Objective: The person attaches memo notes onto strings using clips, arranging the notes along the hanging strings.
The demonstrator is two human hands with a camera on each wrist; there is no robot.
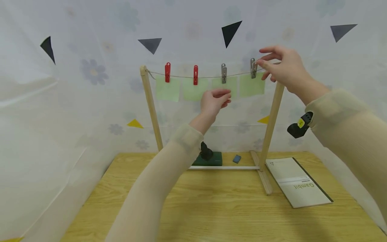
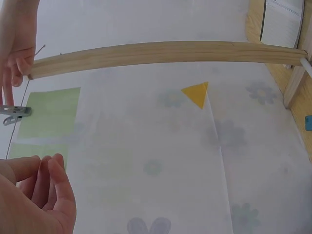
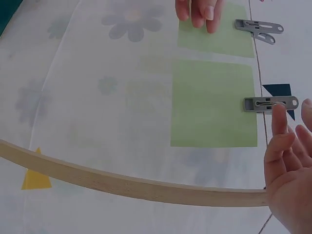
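Note:
A small wooden rack (image 1: pixel 271 118) carries a string (image 1: pixel 181 76) with two red clips (image 1: pixel 167 72) and two grey clips, each pinning a green paper square. My right hand (image 1: pixel 279 67) is up at the rightmost grey clip (image 1: pixel 253 68), fingers spread. In the right wrist view its index fingertip (image 3: pixel 279 113) touches that clip (image 3: pixel 270 103), which pins the last green square (image 3: pixel 214 102). My left hand (image 1: pixel 215 100) hovers lower with loosely bent fingers, in front of the third green square (image 1: pixel 227 84) under the other grey clip (image 1: pixel 223 73). It holds nothing.
On the wooden table (image 1: pixel 211 208) behind the rack's base lie a dark green object (image 1: pixel 208 158) and a small blue piece (image 1: pixel 237 158). A white notebook (image 1: pixel 297 181) lies to the right. Flowered white cloth with paper triangles closes in the back and sides.

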